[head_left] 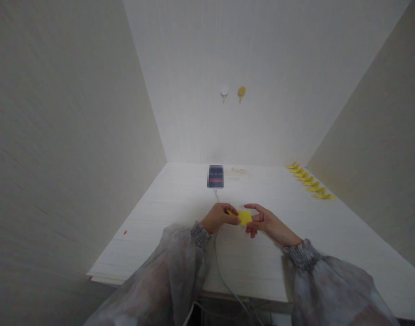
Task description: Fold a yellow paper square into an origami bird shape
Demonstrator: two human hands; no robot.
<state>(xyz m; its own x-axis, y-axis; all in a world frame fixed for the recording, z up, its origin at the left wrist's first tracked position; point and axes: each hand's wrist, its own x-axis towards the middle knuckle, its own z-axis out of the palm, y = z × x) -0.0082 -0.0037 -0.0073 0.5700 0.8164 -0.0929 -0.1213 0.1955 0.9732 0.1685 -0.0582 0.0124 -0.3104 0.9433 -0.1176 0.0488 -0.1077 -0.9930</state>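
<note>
The left hand (224, 215) pinches yellow paper (244, 218) over the tabletop (180, 194), seemingly steadying it for the half-open right hand (264, 219) at its edge, grip unclear. Beyond lies a smartphone (216, 176); folded papers (310, 184) line the right, seemingly for space.

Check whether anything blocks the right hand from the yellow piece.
Nothing visible does: the right hand has its fingertips at the near side of the yellow piece, which the left hand grips opposite.
</note>
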